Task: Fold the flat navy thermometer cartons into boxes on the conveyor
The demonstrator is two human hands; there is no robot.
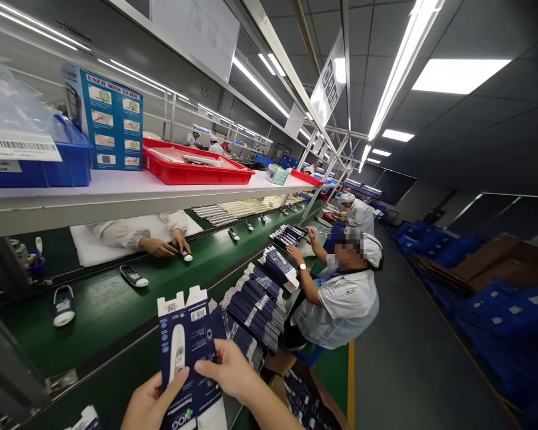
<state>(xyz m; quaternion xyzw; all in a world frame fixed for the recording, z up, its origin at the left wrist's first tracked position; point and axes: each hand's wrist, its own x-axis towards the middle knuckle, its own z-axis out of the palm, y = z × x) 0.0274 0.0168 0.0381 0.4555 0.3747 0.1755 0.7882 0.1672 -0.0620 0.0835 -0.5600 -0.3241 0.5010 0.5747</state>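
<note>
Between my two hands is a dark blue thermometer carton, its white end flaps raised at the top and a white device printed on its front. My left hand grips its lower left side, thumb across the printed face. On the right edge, my right hand closes with its thumb pressed on the panel. Stacks of flat dark blue cartons lie just beyond my right hand. On the green belt ahead are a dark and white thermometer and another thermometer.
Across the belt, a person's hands hold a device. Another person sits to the right by the cartons. Overhead, a shelf bears a red tray and a blue bin. An open cardboard box stands below right.
</note>
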